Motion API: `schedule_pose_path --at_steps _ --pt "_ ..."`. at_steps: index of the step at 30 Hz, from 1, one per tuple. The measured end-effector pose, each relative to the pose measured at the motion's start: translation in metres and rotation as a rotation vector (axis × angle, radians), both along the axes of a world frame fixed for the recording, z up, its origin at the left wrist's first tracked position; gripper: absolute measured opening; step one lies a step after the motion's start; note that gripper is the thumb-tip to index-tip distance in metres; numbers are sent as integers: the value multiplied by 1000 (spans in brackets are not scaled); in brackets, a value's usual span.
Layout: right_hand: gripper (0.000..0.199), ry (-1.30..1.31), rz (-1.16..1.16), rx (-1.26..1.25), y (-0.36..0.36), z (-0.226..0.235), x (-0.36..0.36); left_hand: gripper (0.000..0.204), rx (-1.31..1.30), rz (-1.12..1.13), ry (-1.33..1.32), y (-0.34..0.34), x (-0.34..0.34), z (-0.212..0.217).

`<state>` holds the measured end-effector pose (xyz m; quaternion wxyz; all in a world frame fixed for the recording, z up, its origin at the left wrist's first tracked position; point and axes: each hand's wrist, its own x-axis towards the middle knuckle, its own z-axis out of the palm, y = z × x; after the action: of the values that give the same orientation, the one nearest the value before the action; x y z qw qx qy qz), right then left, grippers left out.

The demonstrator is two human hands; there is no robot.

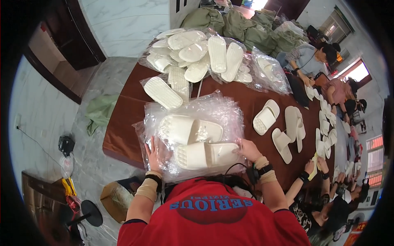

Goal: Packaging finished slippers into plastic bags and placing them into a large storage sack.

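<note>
The left hand [152, 155] is spread wide, its fingers lying over the crinkled left edge of a stack of clear plastic bags [209, 104], while the right hand [249, 150] is drawn narrow, thumb and fingers closed on the heel end of the nearer slipper [192, 156]. That white slipper lies between the two hands, strap toward the left hand, and the farther slipper [180, 128] rests just beyond it, pointing the same way, both over the bags. Whether either one is already inside a film cannot be told for sure. The step in hand looks like bagging this pair: the left hand seems to steady the plastic while the right hand guides the nearer slipper. The next move probably calls for the left hand to keep the bag's edge down and apart as the right hand pushes the heel leftward, without dragging up the sheets beneath. Ahead of both hands, at the far side of the worktop [127, 117], sits a heap of slippers in clear bags [193, 51], which suggests how a finished pair should look. Beyond the right hand, to its right, three loose slippers [266, 117] lie unbagged on the brown cloth, within easy reach for a following pair.
</note>
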<state>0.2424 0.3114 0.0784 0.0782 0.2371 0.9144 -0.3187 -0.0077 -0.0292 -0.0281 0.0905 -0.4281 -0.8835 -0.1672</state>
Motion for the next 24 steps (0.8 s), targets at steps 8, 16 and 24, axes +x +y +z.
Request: schedule_pose_path --at_steps 8,16,24 --pt "30 267 -70 -600 11 7 -45 52 -68 13 -61 5 4 20" --pt "39 417 244 61 0 26 -50 56 -120 24 -123 4 3 21" --pt "22 436 -191 -695 4 7 -80 48 -73 86 -121 2 4 24"
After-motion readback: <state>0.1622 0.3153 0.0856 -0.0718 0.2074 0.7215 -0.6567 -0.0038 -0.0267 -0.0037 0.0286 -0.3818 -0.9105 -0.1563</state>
